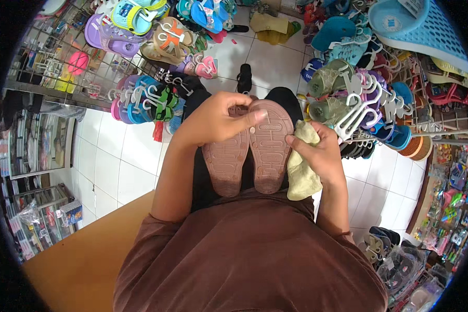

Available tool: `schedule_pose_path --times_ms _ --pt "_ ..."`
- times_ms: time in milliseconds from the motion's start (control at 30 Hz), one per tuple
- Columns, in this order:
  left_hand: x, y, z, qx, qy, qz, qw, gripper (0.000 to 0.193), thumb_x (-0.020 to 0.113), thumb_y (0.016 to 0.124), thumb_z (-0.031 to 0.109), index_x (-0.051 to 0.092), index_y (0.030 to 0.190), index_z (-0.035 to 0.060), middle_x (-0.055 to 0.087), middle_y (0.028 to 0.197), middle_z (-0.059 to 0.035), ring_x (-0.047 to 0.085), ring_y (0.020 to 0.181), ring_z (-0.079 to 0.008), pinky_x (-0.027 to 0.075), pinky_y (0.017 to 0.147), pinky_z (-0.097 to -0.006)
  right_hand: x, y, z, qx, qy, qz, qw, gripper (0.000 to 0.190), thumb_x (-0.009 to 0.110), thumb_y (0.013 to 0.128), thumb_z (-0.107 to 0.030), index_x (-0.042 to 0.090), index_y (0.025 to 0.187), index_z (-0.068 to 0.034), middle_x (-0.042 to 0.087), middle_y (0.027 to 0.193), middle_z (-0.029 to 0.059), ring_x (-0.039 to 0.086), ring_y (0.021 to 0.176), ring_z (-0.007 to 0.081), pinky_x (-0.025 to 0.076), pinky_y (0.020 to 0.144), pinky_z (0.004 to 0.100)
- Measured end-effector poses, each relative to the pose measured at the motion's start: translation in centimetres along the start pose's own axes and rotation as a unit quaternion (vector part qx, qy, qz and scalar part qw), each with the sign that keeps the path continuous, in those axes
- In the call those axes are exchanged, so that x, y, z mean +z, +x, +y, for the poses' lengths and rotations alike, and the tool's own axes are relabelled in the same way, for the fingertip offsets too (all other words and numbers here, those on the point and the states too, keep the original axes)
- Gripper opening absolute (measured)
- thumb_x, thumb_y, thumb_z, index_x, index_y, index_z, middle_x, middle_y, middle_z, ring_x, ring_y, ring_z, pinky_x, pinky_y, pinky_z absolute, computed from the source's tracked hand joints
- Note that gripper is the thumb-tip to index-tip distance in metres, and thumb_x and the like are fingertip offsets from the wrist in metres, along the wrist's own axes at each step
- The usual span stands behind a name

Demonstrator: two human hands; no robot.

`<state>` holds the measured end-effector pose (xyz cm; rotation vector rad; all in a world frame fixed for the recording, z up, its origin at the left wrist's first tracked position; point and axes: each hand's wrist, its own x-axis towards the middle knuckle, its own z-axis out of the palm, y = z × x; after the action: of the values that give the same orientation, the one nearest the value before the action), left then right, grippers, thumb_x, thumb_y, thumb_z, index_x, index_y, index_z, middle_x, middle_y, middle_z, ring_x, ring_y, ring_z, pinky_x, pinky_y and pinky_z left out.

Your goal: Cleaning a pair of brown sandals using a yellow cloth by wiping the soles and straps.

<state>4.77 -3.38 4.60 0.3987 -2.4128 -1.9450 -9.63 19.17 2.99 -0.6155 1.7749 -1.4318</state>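
A pair of brownish-pink sandals lies over my lap with the patterned soles facing up: a left sandal (227, 160) and a right sandal (271, 156). The heel ends are darkened and point towards my body. My left hand (222, 119) grips the pair at the toe end, its thumb on the right sandal's sole; its other fingers are mostly hidden behind. In my right hand (316, 150) is a pale yellow cloth (302, 167), bunched up beside the right sandal. The right thumb touches that sandal's outer edge.
Racks of sandals on white plastic hangers (360, 105) stand close on the right, with more hanging sandals (144, 99) on the left. A wooden surface (97, 249) is at lower left. On the tiled floor ahead lie a yellow cloth (273, 29) and a black sandal (244, 78).
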Motion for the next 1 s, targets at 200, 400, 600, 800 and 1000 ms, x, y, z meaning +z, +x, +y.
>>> schedule_pose_path --times_ms 200,400,600,800,1000 --pt "1.9 1.5 -1.3 -0.015 -0.08 0.045 0.996 0.03 0.069 0.1 0.025 0.07 0.098 -0.0044 0.061 0.081 0.0017 0.052 0.078 -0.0058 0.045 0.071 -0.0251 -1.0 -0.3 0.4 0.036 -0.014 0.01 0.999 0.016 0.081 0.086 -0.006 0.071 0.096 0.003 0.072 0.086 0.0015 0.061 0.078 0.0065 0.051 0.071 0.0256" --pt "1.9 2.6 -1.1 -0.031 -0.024 0.01 0.999 0.032 0.069 0.101 0.026 0.071 0.106 -0.0051 0.066 0.089 -0.0004 0.057 0.081 -0.0076 0.048 0.075 -0.026 -2.4 0.7 0.1 0.009 -0.054 -0.002 0.999 0.02 0.082 0.086 -0.01 0.07 0.095 0.004 0.071 0.084 0.0021 0.06 0.076 0.0072 0.05 0.068 0.0265" --pt "2.3 2.8 -3.7 -0.028 -0.033 0.038 0.998 0.034 0.069 0.1 0.028 0.071 0.103 -0.006 0.066 0.085 -0.0005 0.055 0.077 -0.0076 0.047 0.069 -0.0266 -2.4 -1.4 -1.8 -0.055 -0.158 0.113 0.979 0.021 0.082 0.087 -0.01 0.076 0.102 0.003 0.072 0.085 0.0022 0.062 0.077 0.0068 0.052 0.071 0.0267" --pt "2.9 3.7 -3.9 -0.036 0.003 0.03 0.999 0.034 0.068 0.1 0.027 0.074 0.106 -0.0058 0.069 0.083 -0.0032 0.056 0.076 -0.0078 0.049 0.07 -0.0291 -0.1 -0.1 -1.4 -0.312 -0.296 0.144 0.891 0.051 0.075 0.066 0.002 0.062 0.116 0.0 0.065 0.118 0.0221 0.068 0.104 0.0356 0.056 0.09 0.041" --pt "2.7 3.9 -3.9 -0.084 0.038 0.033 0.995 0.037 0.07 0.099 0.027 0.073 0.111 -0.0078 0.075 0.094 -0.0056 0.059 0.087 -0.0067 0.051 0.08 -0.0275 0.9 -2.0 4.0 -0.333 -0.436 0.013 0.836 0.058 0.071 0.066 0.007 0.069 0.123 -0.003 0.055 0.145 0.0201 0.052 0.134 0.0413 0.049 0.107 0.0525"
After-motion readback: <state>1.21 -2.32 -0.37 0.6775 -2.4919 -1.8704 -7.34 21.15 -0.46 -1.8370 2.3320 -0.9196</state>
